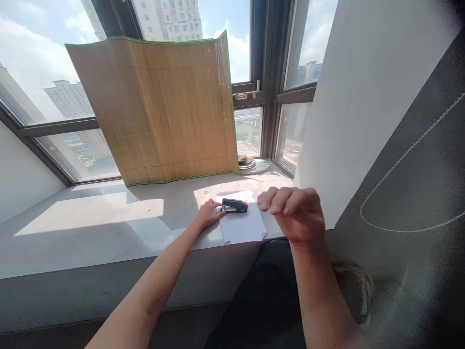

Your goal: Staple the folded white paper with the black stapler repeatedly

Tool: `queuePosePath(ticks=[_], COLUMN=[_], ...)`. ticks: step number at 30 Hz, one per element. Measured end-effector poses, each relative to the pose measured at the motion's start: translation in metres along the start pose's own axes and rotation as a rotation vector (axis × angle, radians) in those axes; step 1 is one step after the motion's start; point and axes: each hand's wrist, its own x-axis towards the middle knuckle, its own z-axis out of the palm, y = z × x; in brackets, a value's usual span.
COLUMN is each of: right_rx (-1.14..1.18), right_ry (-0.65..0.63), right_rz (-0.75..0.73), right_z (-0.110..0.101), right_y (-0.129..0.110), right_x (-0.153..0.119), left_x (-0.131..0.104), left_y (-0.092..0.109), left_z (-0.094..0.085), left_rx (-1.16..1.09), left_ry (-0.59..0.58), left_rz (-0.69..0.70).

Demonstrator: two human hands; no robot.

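Note:
A black stapler [236, 206] with a red-orange patch at its right end lies across white paper sheets [243, 230] on the windowsill. At the stapler's left end is my left hand [209, 213], its fingers closed on that end and resting by the paper's edge. My right hand [296, 211] is raised nearer to the camera, to the right of the stapler and apart from it. Its fingers are curled over, and nothing shows in them. The thumb of this hand is mostly hidden.
A bamboo mat [170, 111] with green edging stands against the window behind the sill [109, 237]. Stacked plates [254, 166] sit in the far right corner. A white wall [348, 97] rises at right, with a pale cord [385, 177] beyond it. Small bits lie on the sill.

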Motion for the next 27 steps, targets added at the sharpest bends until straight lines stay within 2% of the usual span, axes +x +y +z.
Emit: queuePosePath(ticks=[2,5,7,10,13,17,19,21,24,27], right_rx=[-0.128,-0.592,-0.798,-0.872,-0.793,-0.642,-0.585,-0.535,-0.432,-0.398], right_ry=[-0.025,-0.091,-0.171,-0.261,-0.248,-0.192,-0.085,0.082,0.299,0.345], right_rz=[0.086,0.252,0.349,0.393,0.371,0.351,0.316,0.31,0.438,0.547], right_z=[0.017,0.04,0.046,0.041,0.033,0.027,0.022,0.016,0.004,-0.002], right_y=[0.034,0.097,0.133,0.163,0.17,0.169,0.167,0.166,0.163,0.16], right_x=[0.02,0.037,0.035,0.024,0.019,0.02,0.02,0.02,0.017,0.014], left_x=[0.001,0.002,0.003,0.004,0.004,0.003,0.003,0.004,0.005,0.006], left_y=[-0.001,-0.005,-0.009,-0.013,-0.015,-0.014,-0.014,-0.014,-0.016,-0.018], left_z=[0.001,0.003,0.005,0.007,0.007,0.005,0.004,0.004,0.005,0.006], left_rx=[0.006,-0.003,-0.022,-0.048,-0.074,-0.11,-0.118,-0.127,-0.141,-0.152], left_ry=[0.0,0.005,0.012,0.016,0.022,0.021,0.014,0.009,0.018,0.028], left_rz=[0.004,0.009,0.015,0.016,0.02,0.04,0.036,0.035,0.036,0.021])
